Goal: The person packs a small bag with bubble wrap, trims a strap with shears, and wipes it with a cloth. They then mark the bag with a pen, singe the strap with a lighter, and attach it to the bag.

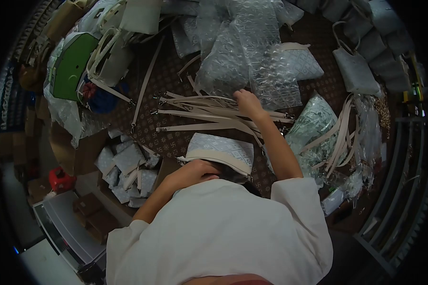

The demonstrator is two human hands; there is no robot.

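Close to my body is a small pale patterned bag [222,147] with a cream band and a dark opening on the side towards me. My left hand [198,172] curls closed over the near left edge of that bag, its fingertips partly hidden. Farther out, my right hand [247,102] is closed, with its fingers bent down at the pile of cream straps [202,107] and beside the bubble wrap [228,61]. What lies between those fingers is hidden. Several straps with metal clips spread out left and right of my right hand.
A carton holds several patterned bags [128,159] at left. Green-tinted plastic wrapping [313,122] and more hanging straps [340,137] lie at right. Another patterned bag [303,61] lies behind the wrap, and a grey bag [357,69] stands farther right. A green panel [72,66] is at upper left.
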